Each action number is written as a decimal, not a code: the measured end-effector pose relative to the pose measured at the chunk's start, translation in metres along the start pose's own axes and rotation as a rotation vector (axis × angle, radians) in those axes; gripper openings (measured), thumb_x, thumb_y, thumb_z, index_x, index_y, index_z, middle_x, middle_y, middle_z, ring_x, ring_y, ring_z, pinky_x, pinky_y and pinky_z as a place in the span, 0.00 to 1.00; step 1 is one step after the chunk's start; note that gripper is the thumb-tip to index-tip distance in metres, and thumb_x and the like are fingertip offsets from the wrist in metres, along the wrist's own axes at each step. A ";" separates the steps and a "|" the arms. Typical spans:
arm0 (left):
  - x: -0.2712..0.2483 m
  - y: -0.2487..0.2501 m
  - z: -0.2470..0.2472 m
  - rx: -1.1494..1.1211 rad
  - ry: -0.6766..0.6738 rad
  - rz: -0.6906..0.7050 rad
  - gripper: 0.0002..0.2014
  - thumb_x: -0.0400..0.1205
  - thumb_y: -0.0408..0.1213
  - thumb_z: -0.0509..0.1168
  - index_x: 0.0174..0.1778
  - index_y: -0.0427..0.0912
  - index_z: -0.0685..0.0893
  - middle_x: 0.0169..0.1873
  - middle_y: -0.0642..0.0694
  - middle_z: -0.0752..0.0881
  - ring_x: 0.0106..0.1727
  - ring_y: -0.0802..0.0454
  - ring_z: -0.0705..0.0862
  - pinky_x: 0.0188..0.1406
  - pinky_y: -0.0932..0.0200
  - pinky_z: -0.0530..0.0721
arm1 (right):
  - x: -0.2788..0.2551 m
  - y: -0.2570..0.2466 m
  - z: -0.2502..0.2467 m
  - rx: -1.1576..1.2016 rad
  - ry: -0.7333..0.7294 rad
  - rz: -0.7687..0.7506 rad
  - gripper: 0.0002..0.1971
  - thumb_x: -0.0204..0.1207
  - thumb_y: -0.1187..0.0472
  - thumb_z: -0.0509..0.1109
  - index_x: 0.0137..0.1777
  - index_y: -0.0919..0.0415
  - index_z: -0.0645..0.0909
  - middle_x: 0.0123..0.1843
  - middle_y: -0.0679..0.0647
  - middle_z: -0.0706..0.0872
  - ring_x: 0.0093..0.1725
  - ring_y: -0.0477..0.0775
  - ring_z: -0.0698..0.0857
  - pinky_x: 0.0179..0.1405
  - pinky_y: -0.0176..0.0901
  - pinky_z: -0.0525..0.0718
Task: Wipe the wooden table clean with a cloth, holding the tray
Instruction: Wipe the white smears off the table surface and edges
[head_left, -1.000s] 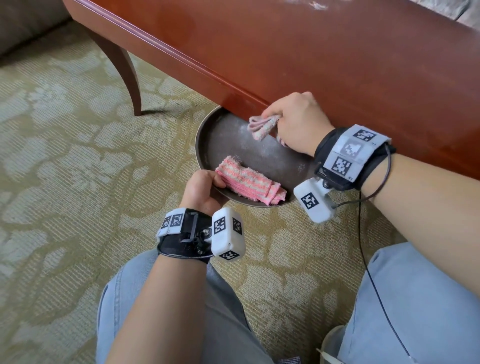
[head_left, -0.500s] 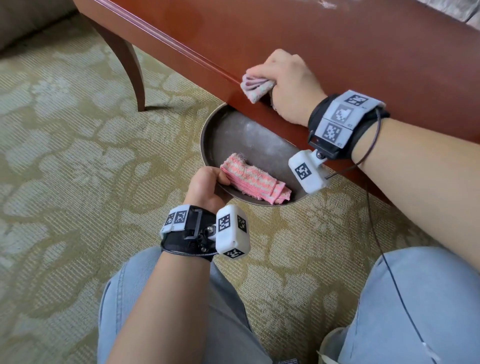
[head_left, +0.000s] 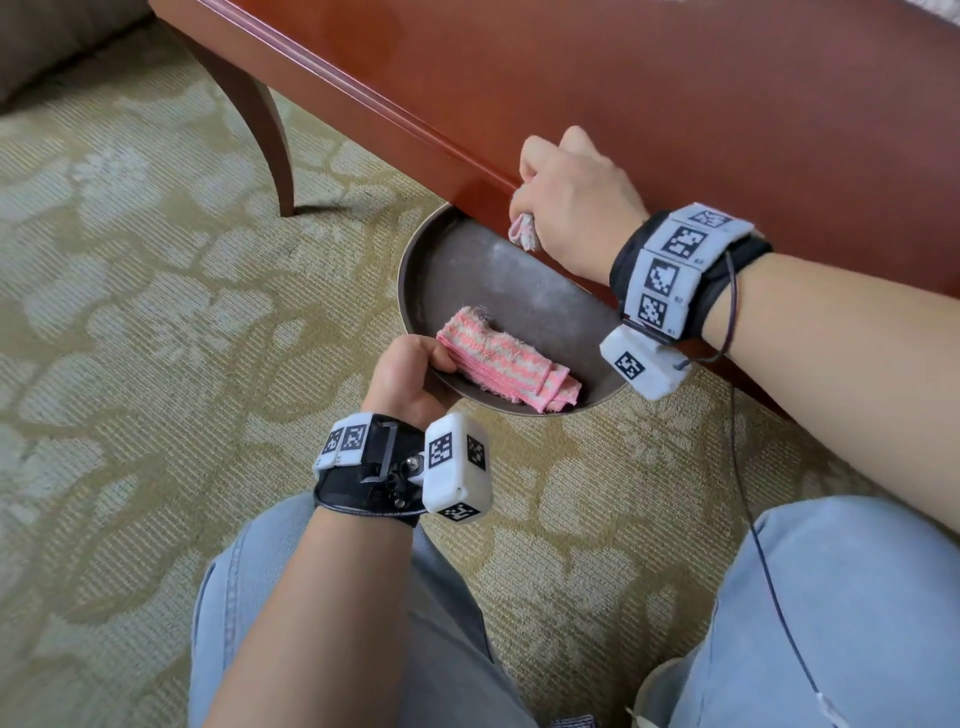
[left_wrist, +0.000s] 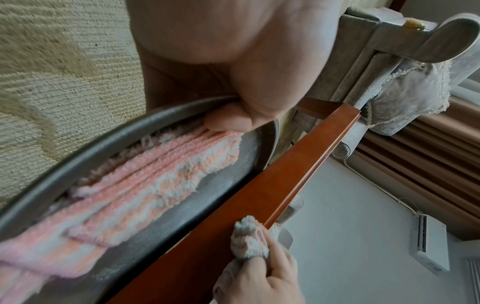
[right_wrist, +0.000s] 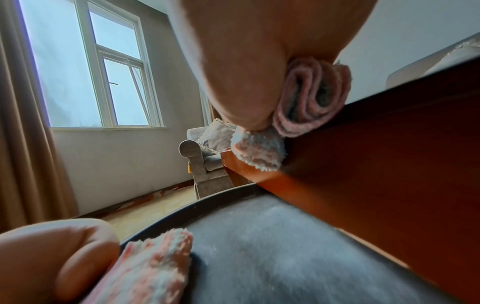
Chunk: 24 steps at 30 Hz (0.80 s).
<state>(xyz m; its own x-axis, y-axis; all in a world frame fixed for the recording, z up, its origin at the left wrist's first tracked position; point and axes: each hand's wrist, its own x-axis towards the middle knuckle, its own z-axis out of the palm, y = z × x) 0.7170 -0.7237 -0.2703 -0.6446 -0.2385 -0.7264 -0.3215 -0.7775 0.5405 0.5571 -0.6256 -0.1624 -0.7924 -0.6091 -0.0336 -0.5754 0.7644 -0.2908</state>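
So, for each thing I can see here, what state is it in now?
Tray: held level under the table edge.
Left hand: grips the tray rim.
Striped cloth: folded, lying in the tray.
Right hand: grips the wiping cloth.
Wiping cloth: bunched, against the table edge.

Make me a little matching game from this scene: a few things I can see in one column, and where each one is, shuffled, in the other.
Things
1. striped pink cloth
2. small bunched cloth
3. round dark tray
4. patterned carpet

Places
A. gripped in the right hand, against the edge of the wooden table
B. on the floor under everything
C. lying folded in the tray
D. held by its rim in the left hand, tucked partly under the table edge

Pairs: 1-C, 2-A, 3-D, 4-B
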 end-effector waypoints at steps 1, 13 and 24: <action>0.000 -0.001 0.000 -0.004 0.000 0.001 0.15 0.55 0.23 0.49 0.32 0.46 0.63 0.29 0.45 0.69 0.30 0.43 0.73 0.36 0.53 0.83 | -0.005 0.004 0.000 -0.014 0.004 0.003 0.04 0.76 0.56 0.61 0.47 0.55 0.73 0.52 0.59 0.72 0.36 0.64 0.75 0.41 0.52 0.73; -0.023 -0.012 0.025 -0.010 0.096 0.017 0.13 0.57 0.23 0.47 0.32 0.43 0.66 0.31 0.44 0.74 0.35 0.41 0.77 0.50 0.49 0.86 | -0.055 0.038 -0.011 -0.051 0.088 -0.337 0.15 0.77 0.67 0.59 0.53 0.55 0.87 0.50 0.52 0.76 0.53 0.58 0.73 0.41 0.52 0.79; -0.069 -0.032 0.065 0.049 0.212 0.088 0.11 0.61 0.23 0.47 0.33 0.37 0.71 0.25 0.42 0.81 0.25 0.42 0.85 0.30 0.54 0.88 | -0.056 0.068 -0.045 0.398 0.118 -0.177 0.20 0.74 0.68 0.59 0.60 0.54 0.86 0.56 0.60 0.78 0.52 0.66 0.81 0.53 0.54 0.82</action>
<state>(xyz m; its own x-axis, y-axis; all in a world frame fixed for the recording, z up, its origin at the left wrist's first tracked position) 0.7264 -0.6445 -0.2094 -0.5132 -0.4246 -0.7459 -0.3071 -0.7206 0.6216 0.5530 -0.5299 -0.1369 -0.7199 -0.6772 0.1523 -0.5995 0.4961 -0.6281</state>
